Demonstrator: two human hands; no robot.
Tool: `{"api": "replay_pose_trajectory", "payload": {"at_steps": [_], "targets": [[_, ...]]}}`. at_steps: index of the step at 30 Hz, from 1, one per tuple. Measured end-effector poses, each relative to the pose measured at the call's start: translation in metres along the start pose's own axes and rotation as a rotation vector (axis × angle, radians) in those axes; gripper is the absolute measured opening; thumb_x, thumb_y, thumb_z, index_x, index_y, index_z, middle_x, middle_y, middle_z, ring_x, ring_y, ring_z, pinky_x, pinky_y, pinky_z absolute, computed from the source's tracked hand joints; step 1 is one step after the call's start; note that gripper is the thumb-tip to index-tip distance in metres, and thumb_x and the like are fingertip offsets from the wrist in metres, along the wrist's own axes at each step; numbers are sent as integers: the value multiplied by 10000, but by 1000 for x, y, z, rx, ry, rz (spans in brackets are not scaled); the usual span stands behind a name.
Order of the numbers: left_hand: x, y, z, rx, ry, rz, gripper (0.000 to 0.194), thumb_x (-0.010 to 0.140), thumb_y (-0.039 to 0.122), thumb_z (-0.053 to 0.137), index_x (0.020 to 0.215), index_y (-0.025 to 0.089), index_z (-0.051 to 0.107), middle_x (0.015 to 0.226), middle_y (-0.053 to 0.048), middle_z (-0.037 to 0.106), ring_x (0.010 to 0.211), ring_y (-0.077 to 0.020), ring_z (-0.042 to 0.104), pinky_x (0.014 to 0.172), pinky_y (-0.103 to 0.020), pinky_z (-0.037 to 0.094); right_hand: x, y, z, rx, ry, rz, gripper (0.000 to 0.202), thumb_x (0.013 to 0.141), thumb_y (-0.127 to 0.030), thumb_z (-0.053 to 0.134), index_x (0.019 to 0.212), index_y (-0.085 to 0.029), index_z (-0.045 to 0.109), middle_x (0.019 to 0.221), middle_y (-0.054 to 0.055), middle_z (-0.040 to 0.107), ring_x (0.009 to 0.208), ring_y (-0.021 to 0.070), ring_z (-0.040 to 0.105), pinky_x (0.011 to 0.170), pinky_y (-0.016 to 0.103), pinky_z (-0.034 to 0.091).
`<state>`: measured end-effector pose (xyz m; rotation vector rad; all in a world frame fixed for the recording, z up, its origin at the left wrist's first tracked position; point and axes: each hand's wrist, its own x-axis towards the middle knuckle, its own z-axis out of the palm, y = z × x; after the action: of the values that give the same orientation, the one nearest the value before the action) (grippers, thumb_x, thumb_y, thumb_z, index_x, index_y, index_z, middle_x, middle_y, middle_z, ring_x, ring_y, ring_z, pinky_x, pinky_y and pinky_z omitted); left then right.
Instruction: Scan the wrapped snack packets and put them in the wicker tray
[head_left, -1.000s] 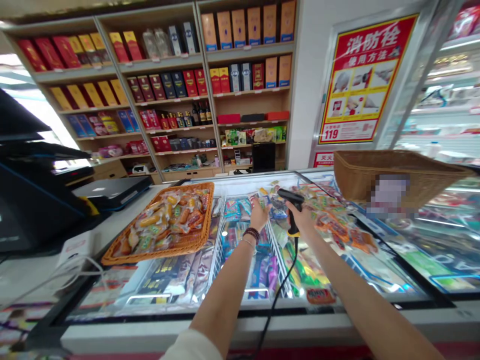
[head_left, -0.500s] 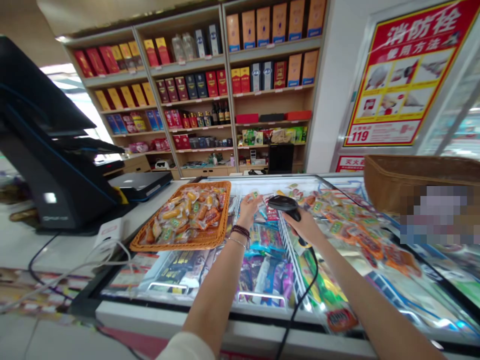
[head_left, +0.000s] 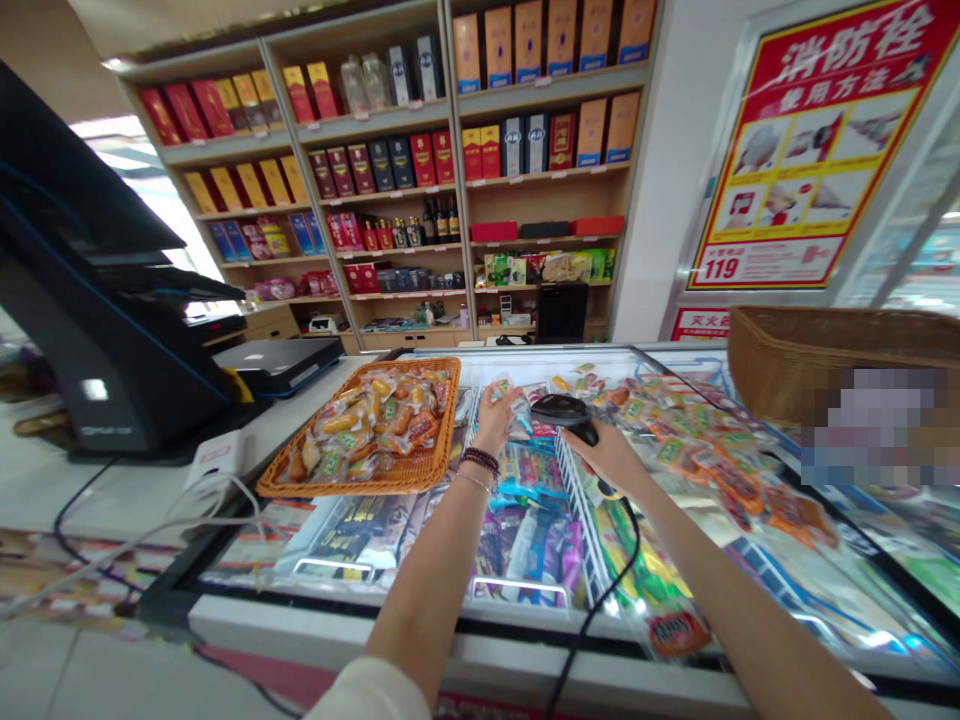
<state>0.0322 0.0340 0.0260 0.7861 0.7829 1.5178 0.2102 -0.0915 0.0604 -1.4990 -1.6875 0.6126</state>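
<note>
My left hand (head_left: 495, 418), with dark beads and a thin bracelet at the wrist, is closed on a small clear-wrapped snack packet (head_left: 504, 385) above the freezer's glass top. Just to its right, my right hand (head_left: 606, 455) is wrapped round the handle of a black barcode scanner (head_left: 562, 408), whose head points left toward the packet. The scanner's black cable (head_left: 611, 590) hangs down over the freezer's front edge. Left of my hands, an orange woven basket (head_left: 453, 400) holds many wrapped snacks. More wrapped snacks (head_left: 739, 475) lie spread on the glass at the right.
Bagged ice creams (head_left: 525, 545) show beneath the glass. A black register (head_left: 97, 340) and a flat scale (head_left: 281, 362) stand on the left counter, with white cables near them. A brown basket (head_left: 840, 335) sits at the right. Shelves of boxes (head_left: 382, 175) rise behind.
The scanner has shifted slightly left, nearer my left hand. Both hands keep their holds, and the view has moved only a little.
</note>
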Motion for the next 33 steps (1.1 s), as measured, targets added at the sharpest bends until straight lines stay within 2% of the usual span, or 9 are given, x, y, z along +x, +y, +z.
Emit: {"api": "replay_pose_trajectory", "payload": {"at_steps": [5, 9, 16, 23, 29, 33], "targets": [[2, -2, 0, -22, -1, 6, 398, 769, 264, 828, 1061, 220, 562, 891, -57, 768, 998, -216, 750, 889, -327, 562, -1, 1, -1, -22, -4, 9, 347, 876, -530, 557, 665, -259, 499, 387, -17, 524, 372, 184, 540, 484, 287, 398], [0, 1, 0, -20, 15, -3, 392, 789, 300, 820, 1080, 224, 569, 886, -49, 769, 979, -196, 753, 842, -289, 567, -2, -1, -2, -38, -6, 15, 341, 882, -526, 553, 676, -259, 507, 392, -16, 531, 381, 191, 551, 489, 290, 398], [-1, 8, 1, 5, 19, 18, 446, 736, 344, 861, 1054, 216, 575, 872, -53, 762, 930, -197, 752, 760, -257, 557, -5, -6, -4, -55, 12, 12, 317, 867, -517, 559, 689, -259, 509, 390, -14, 532, 392, 201, 566, 502, 295, 410], [3, 16, 3, -9, 71, 75, 318, 754, 206, 791, 987, 213, 575, 760, 17, 657, 828, -174, 743, 794, -284, 567, -12, -5, -9, -18, 31, -12, 351, 850, -568, 550, 688, -258, 518, 398, -11, 534, 390, 207, 567, 487, 305, 419], [-1, 27, 1, 61, 47, 84, 321, 790, 263, 772, 1052, 237, 589, 862, -20, 676, 974, -225, 748, 857, -344, 581, -17, -3, -11, -62, 79, -27, 340, 848, -552, 565, 679, -258, 541, 395, -10, 533, 368, 199, 537, 476, 308, 410], [-5, 35, 3, 47, 20, 86, 383, 767, 288, 811, 1063, 212, 580, 846, -13, 663, 978, -217, 741, 870, -328, 559, -21, -13, -17, -63, 83, -39, 345, 839, -558, 573, 664, -263, 535, 385, -13, 532, 377, 204, 546, 489, 308, 413]]}}
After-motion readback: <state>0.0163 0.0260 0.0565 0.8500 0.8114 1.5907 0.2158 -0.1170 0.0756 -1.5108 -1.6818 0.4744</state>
